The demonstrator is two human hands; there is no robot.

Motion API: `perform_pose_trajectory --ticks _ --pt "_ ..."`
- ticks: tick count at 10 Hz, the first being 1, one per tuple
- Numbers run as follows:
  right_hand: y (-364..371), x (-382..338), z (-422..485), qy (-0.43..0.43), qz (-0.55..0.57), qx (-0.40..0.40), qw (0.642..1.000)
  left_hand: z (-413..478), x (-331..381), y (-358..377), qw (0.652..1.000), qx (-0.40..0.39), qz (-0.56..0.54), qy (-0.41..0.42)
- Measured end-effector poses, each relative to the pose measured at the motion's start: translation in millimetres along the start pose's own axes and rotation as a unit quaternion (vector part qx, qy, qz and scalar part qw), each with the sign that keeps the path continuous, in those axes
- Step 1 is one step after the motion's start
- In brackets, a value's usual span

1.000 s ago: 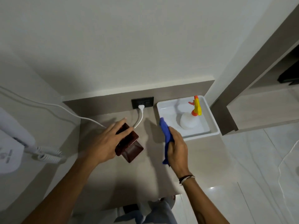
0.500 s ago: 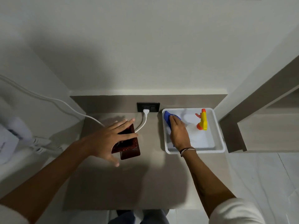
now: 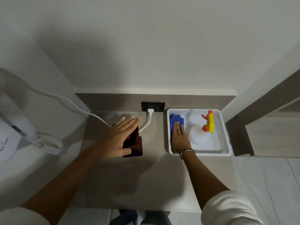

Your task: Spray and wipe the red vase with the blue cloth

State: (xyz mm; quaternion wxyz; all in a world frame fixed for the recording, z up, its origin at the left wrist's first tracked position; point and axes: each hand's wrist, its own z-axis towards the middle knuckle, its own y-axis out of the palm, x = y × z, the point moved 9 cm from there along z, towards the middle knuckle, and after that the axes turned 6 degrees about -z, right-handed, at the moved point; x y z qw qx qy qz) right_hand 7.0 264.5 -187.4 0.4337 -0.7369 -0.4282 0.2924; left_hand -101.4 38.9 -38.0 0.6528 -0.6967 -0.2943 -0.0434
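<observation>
The dark red square vase point(image 3: 138, 146) stands upright on the grey-brown counter, left of centre. My left hand point(image 3: 119, 138) lies flat over its top and left side, fingers straight and together, thumb against its front face. The blue cloth point(image 3: 176, 119) lies bunched in the far-left part of the white tray point(image 3: 226, 135). Flat on top of the cloth rests my right hand point(image 3: 178, 138), fingers extended, not curled around it. A spray bottle point(image 3: 209, 123) with a yellow and orange head and a white body stands in the tray, to the right of that hand.
A black wall socket point(image 3: 158, 106) holds a white plug just behind the vase, and its white cable point(image 3: 73, 103) runs left to a white device point(image 3: 9, 140) with a coiled cord. A wooden shelf unit point(image 3: 259, 124) borders the tray on the right.
My right hand carried the blue cloth from beside the vase into the tray and now lies flat on it. My left hand's grip on the vase loosened to a flat hand, and the vase stands upright.
</observation>
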Motion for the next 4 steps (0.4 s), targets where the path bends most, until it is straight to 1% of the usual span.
perform_pose_trajectory --ticks 1,2,3,4 --pt "-4 0 -1 -0.004 0.016 -0.011 1.000 1 -2 5 1.000 0.004 0.029 -0.006" --pt "-21 -1 -5 -0.004 0.031 0.037 0.999 2 -6 9 0.997 0.005 0.076 -0.024" --pt "-49 -12 -19 -0.016 0.053 0.119 0.991 4 -4 10 0.995 0.013 0.093 -0.036" --pt "-79 -29 -35 -0.035 0.086 0.186 0.978 2 -3 0 0.991 0.042 0.108 -0.065"
